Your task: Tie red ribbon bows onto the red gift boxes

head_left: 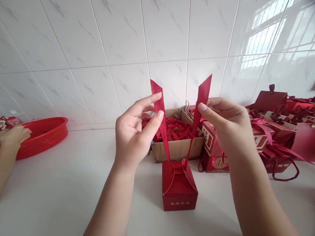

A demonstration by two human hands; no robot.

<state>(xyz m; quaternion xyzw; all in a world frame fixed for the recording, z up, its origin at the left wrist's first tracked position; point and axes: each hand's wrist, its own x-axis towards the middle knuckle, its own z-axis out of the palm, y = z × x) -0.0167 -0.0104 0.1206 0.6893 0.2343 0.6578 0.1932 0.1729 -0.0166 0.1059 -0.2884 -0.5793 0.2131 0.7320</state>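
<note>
A small dark red gift box point(179, 192) stands upright on the white table, its curved top flaps folded together. A red ribbon point(161, 128) comes out of the top, and its two ends rise apart in a V. My left hand point(137, 133) pinches the left end between thumb and forefinger. With thumb and fingers, my right hand point(226, 119) grips the right end, whose slanted tip sticks up above the thumb. Both hands are above the box and do not touch it.
Behind the gift box is an open cardboard carton point(179, 150) full of red ribbons. Red gift boxes point(275, 140) are heaped on the right. At far left, another person's hands point(14, 136) work over a red plastic basin point(51, 136). A tiled wall point(123, 31) closes off the back.
</note>
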